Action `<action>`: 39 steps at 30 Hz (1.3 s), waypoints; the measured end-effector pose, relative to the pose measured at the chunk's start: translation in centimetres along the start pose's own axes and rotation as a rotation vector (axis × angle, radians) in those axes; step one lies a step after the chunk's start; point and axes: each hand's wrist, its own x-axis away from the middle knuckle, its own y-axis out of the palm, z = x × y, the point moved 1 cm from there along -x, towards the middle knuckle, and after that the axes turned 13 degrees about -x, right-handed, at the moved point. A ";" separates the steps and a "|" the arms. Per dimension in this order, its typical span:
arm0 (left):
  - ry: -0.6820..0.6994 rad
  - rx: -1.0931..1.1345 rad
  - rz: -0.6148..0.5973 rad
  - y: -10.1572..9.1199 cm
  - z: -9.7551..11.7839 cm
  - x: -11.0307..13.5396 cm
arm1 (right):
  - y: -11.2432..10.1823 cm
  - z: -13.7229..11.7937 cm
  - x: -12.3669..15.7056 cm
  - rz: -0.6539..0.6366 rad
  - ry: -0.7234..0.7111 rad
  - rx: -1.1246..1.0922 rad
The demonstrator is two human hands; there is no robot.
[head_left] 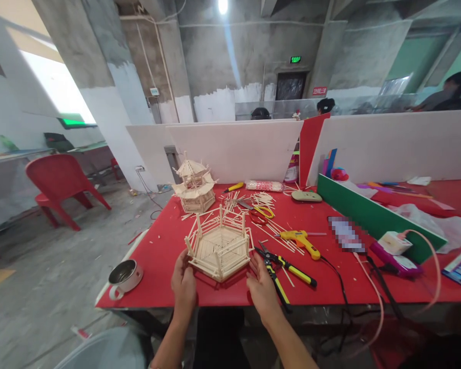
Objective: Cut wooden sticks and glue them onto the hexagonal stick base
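A hexagonal base built from thin wooden sticks (218, 251), with upright corner posts and low rails, is between my hands at the front of the red table. My left hand (184, 282) grips its left side, thumb along the near edge. On the right side my right hand (260, 284) holds it, some fingertips hidden behind the rail. Behind it to the left stands a finished-looking stick pagoda (194, 187) with two roofs. Loose wooden sticks (238, 205) lie scattered behind the base. Black-and-yellow pliers (284, 269) rest close to my right hand.
A yellow glue gun (301, 242) with a trailing cable lies to the right. Yellow-handled scissors (263, 210) sit among the sticks. A white mug (126, 278) stands near the left edge. Further right are a phone (346, 234), a power strip (395, 259) and a green board (376, 210).
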 end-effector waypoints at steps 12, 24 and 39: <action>-0.010 -0.061 0.029 -0.2 0.5 0.4 | -0.4 0.0 0.4 -0.033 -0.010 0.065; -0.014 -0.107 0.017 -0.2 0.3 0.2 | -0.3 -0.1 0.4 -0.040 -0.008 0.094; -0.094 -0.111 -0.112 -1.6 -0.2 3.1 | -0.2 -1.1 0.7 -0.135 -0.127 0.633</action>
